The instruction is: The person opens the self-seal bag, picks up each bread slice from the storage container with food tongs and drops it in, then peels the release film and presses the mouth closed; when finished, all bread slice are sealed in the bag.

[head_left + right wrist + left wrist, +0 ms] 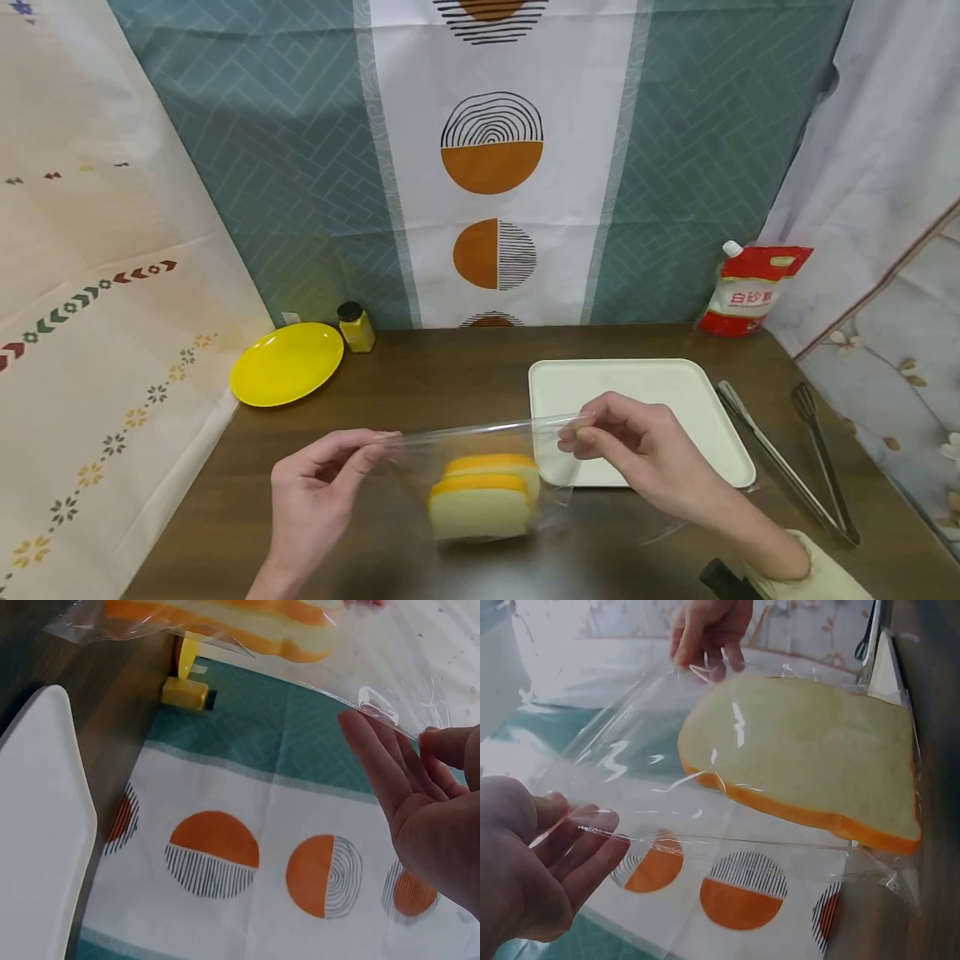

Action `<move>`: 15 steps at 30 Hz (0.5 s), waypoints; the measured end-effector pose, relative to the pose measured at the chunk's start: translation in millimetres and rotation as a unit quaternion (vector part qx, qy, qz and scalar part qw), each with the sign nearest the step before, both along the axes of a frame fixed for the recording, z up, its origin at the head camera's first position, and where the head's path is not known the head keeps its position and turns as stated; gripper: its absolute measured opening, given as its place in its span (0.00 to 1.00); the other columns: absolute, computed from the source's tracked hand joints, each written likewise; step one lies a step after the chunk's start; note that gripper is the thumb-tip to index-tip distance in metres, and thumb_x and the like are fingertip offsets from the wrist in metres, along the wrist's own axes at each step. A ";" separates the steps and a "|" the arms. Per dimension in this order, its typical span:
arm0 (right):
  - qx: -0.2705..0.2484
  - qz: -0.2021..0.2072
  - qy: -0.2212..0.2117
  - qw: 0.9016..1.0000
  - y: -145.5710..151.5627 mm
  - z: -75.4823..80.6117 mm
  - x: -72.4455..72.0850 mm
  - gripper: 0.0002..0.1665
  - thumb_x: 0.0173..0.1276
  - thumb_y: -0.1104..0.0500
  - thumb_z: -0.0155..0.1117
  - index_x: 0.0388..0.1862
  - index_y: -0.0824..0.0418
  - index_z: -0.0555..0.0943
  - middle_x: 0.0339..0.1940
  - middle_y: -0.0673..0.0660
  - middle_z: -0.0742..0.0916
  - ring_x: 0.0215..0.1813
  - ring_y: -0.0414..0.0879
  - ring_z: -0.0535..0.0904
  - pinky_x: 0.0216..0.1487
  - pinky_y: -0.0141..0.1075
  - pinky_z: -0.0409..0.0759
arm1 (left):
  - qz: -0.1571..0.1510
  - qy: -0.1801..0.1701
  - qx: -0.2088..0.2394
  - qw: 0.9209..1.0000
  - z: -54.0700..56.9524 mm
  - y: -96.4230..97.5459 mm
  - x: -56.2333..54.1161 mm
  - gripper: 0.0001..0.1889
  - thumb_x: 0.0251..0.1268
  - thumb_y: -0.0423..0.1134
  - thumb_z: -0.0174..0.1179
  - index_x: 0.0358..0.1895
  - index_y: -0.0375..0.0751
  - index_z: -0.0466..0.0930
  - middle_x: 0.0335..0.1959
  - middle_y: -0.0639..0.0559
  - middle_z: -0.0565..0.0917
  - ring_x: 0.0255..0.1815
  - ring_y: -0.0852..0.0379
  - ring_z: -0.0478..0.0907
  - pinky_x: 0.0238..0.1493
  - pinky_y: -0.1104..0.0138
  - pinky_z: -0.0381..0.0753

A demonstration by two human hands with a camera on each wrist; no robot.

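Two slices of bread [480, 510], pale with orange crusts, stand one behind the other inside a clear plastic bag [480, 437] at the front middle of the table. My left hand [318, 492] pinches the bag's upper left corner between thumb and fingers. At the upper right corner, my right hand [637, 446] pinches the film the same way, so the top edge stretches taut between both hands. In the left wrist view the front bread slice [802, 750] shows through the shiny film. The right wrist view shows the crusts [247, 626] low in the bag.
A white tray [637, 379] lies behind my right hand, with metal tongs [776, 454] and a whisk-like utensil [825, 458] to its right. At the back stand a yellow plate [287, 364], a black-lidded jar [356, 327] and a red-and-white pouch [750, 292].
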State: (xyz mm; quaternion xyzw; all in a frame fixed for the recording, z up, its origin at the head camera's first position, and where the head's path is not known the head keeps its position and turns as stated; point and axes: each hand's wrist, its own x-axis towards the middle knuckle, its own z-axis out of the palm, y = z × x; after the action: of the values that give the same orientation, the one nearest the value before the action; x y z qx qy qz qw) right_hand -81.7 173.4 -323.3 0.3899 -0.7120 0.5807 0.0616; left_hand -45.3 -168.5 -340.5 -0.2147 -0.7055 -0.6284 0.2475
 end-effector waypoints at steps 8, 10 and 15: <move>-0.002 0.000 0.033 0.999 -21.7 -13.7 -8.7 0.14 0.63 0.79 0.64 0.43 0.66 0.79 0.38 0.62 0.89 0.35 0.46 0.88 0.35 0.42 0.86 | -0.019 0.036 0.011 0.999 -11.2 -22.0 -5.9 0.15 0.54 0.09 0.60 0.43 0.23 0.84 0.39 0.36 0.87 0.37 0.52 0.87 0.43 0.68 0.84; 0.001 0.011 0.033 0.999 -26.6 -15.0 -12.1 0.13 0.64 0.79 0.64 0.43 0.66 0.79 0.37 0.62 0.89 0.35 0.47 0.88 0.33 0.42 0.86 | -0.015 0.019 0.009 1.000 -11.8 -27.6 -6.6 0.14 0.55 0.10 0.60 0.43 0.23 0.84 0.38 0.36 0.87 0.35 0.51 0.88 0.42 0.67 0.84; 0.006 0.028 -0.017 0.999 -39.0 -14.1 -28.4 0.08 0.67 0.76 0.63 0.41 0.67 0.79 0.36 0.61 0.89 0.34 0.48 0.88 0.31 0.43 0.86 | 0.012 -0.069 -0.005 0.998 -8.6 -42.3 -18.0 0.08 0.62 0.16 0.61 0.42 0.22 0.83 0.35 0.41 0.88 0.32 0.49 0.88 0.37 0.61 0.85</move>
State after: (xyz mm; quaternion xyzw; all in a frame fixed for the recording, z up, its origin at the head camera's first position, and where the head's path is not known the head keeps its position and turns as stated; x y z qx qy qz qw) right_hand -110.1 134.4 -337.5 0.4003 -0.7053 0.5843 0.0306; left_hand -63.4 -210.8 -349.2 -0.1636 -0.7263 -0.6357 0.2042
